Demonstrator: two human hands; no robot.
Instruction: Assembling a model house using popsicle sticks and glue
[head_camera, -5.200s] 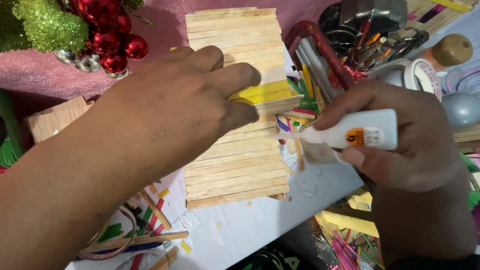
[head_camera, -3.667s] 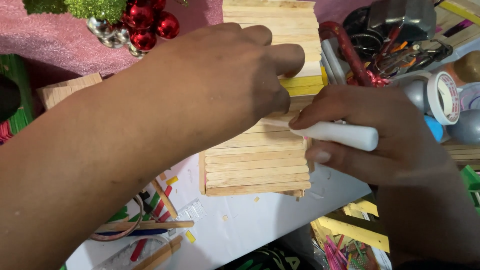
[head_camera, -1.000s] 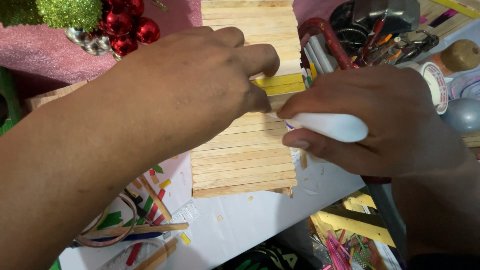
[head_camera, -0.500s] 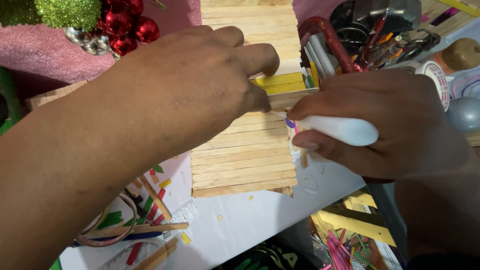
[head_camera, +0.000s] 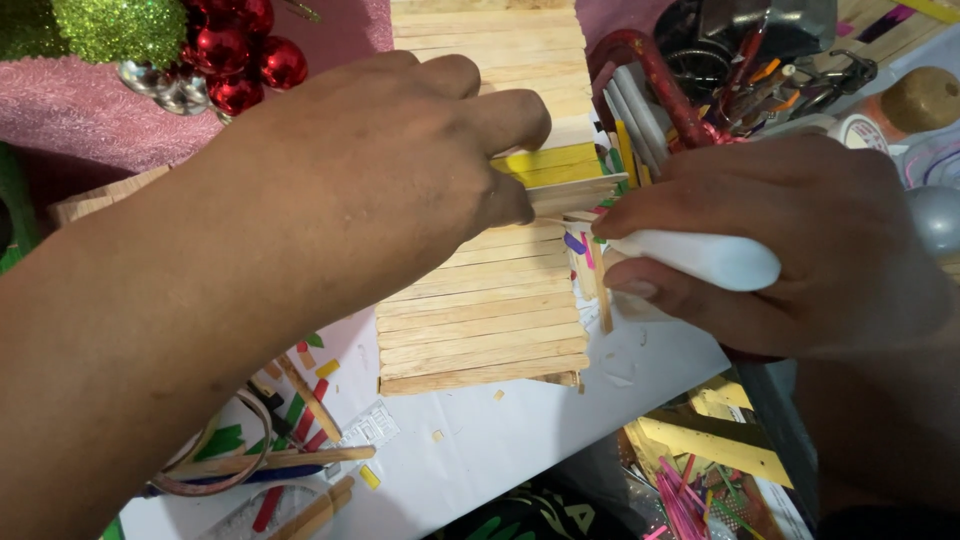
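Barely anything's shifted: light, brittle panel of pale wooden craft sticks (head_camera: 490, 300) is pinned under left hand (head_camera: 380, 190); small white glue bottle (head_camera: 700, 258) is clamped in right hand (head_camera: 800, 250) beside the panel.

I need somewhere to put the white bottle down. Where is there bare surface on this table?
The white sheet is bare just below the stick panel, between the loose sticks and the yellow strips. The upper right by the tool holder is crowded, as is the upper left with the red baubles.
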